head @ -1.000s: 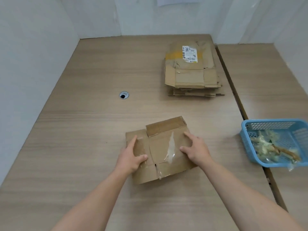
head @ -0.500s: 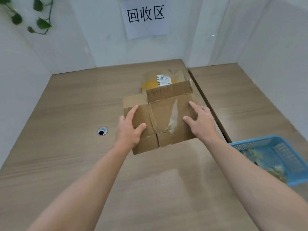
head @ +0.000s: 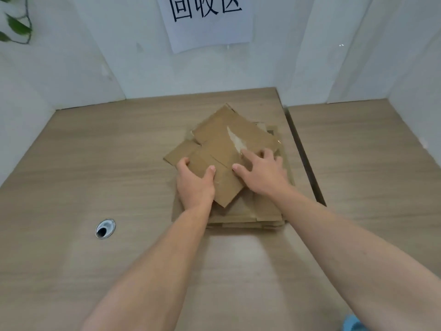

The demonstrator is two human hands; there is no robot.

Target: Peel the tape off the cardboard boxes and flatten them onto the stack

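A flattened brown cardboard box [head: 222,139] lies askew on top of the stack of flattened boxes [head: 250,216] at the back of the table. A shiny strip of clear tape [head: 235,142] still shows on its top face. My left hand [head: 194,185] holds the box's near left edge, thumb and forefinger on top, the other fingers hidden. My right hand [head: 262,173] lies on the box's right part with spread fingers pressing down.
A round cable hole [head: 105,228] sits in the table to the left of the stack. A dark gap [head: 303,154] separates this table from the one on the right. A corner of the blue basket [head: 353,324] shows at the bottom right. White walls with a paper sign [head: 207,20] close the back.
Both hands carried the flattened box from the near table up and forward onto the stack, turning it askew. The view followed toward the wall and the basket slid nearly out of sight.
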